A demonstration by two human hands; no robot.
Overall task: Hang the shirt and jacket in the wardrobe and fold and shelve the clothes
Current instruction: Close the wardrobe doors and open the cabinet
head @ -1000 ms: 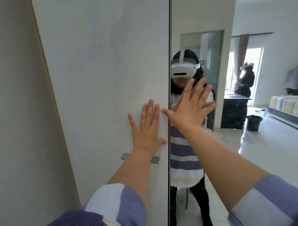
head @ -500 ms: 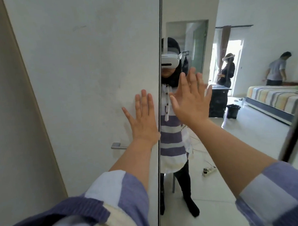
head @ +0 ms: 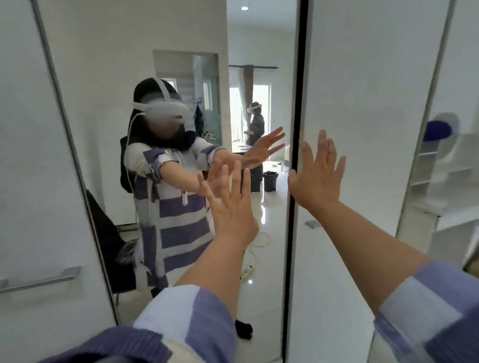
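Observation:
Both my hands are raised flat with fingers spread in front of the wardrobe, and neither holds anything. My left hand (head: 230, 206) is at the mirror door (head: 269, 262), where my own reflection in a striped purple and white top shows. My right hand (head: 316, 175) is at the left edge of a white door panel (head: 352, 80), just right of the dark gap between the doors. I cannot tell whether the palms touch the surfaces. No shirt or jacket is in view.
A white door with a long metal handle (head: 35, 280) stands at the left. A small handle (head: 313, 223) sits on the right panel. At the far right, white shelves (head: 435, 172) show, with a blurred blue and white object (head: 438, 130) above them. Other people appear in the mirror.
The view has swung to the right. My left hand has gone from the left white door to the mirror door, and my right hand from the mirror to the right white panel.

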